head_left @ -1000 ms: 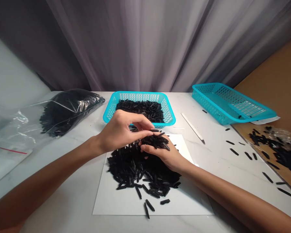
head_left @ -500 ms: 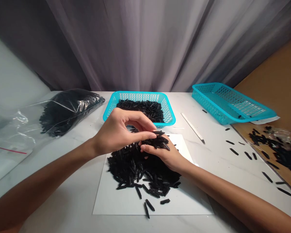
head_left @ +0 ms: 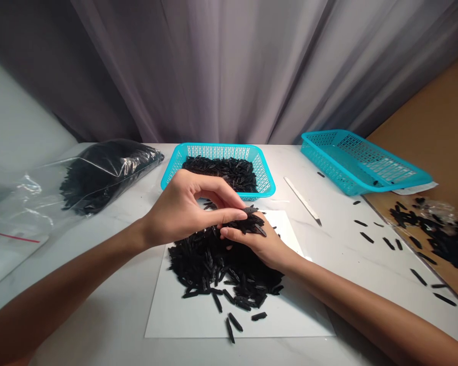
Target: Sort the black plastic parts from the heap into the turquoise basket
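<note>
— Grey curtain (head_left: 213,66) is hung behind a white marble-veined table (head_left: 339,264). What is being handled at lower centre of the frame?

— Slender black pieces are being handled; they are rod-shaped, faintly glossy and narrowed at the ends. A clump (head_left: 246,223) is borne on the cupped, palm-up right hand (head_left: 259,246), above a large heap (head_left: 217,269) laid on a white sheet (head_left: 213,325).

— How is the left hand (head_left: 183,208) posed?

— Its fingers are curved and drawn toward the thumb, and the index fingertip (head_left: 242,215) is pressed against the clump. Whether a single piece is pinched cannot be told.

— How is the material distributed?

— Most is gathered in the heap. A dense layer is held in the turquoise plastic basket (head_left: 217,148) at upper centre, and a dark mass is enclosed in a clear plastic bag (head_left: 110,173) at left. A second, perforated basket (head_left: 328,173) is set at upper right. Loose pieces (head_left: 446,249) are scattered across brown cardboard (head_left: 435,117) at right.
</note>
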Motion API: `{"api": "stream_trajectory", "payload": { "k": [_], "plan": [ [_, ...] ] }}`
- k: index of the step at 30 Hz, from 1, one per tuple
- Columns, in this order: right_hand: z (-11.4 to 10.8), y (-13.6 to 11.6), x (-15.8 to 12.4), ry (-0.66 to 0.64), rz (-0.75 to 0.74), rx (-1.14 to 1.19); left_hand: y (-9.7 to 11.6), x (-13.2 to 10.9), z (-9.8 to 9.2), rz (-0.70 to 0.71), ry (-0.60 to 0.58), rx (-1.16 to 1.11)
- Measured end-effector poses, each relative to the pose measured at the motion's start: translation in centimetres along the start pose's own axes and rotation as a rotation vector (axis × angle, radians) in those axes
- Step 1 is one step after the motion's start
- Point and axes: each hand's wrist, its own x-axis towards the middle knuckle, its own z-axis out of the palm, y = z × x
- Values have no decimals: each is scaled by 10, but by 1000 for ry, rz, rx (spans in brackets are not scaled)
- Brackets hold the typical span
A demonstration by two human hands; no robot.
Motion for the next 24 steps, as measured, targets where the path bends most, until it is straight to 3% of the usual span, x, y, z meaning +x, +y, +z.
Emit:
{"api": "stream_trajectory", "payload": {
  "k": [4,7,8,10,11,12,13,15,19,22,24],
  "plan": [
    [2,-2,1,-3,25,14,-10,12,13,-108,52,-20],
    [3,0,1,-3,23,31,-5,48,53,-170,203,-188],
    [2,1,1,11,20,16,1,62,70,-144,126,-263],
    [1,3,-2,58,19,-29,18,87,98,-37,-289,-383],
    [0,4,-3,76,25,-53,25,96,106,6,-449,-404],
    [0,4,-5,80,38,-71,30,101,110,28,-532,-395],
    [0,3,-6,75,52,-82,33,102,108,59,-551,-373],
    [1,1,-6,61,63,-92,26,95,95,117,-424,-269],
    [4,-4,-3,32,49,-71,-6,57,47,102,-180,99],
    [4,-5,0,-1,9,-24,-19,30,20,94,-293,316],
    [4,-4,2,-12,-38,3,-22,17,13,106,-353,375]
  ]
}}
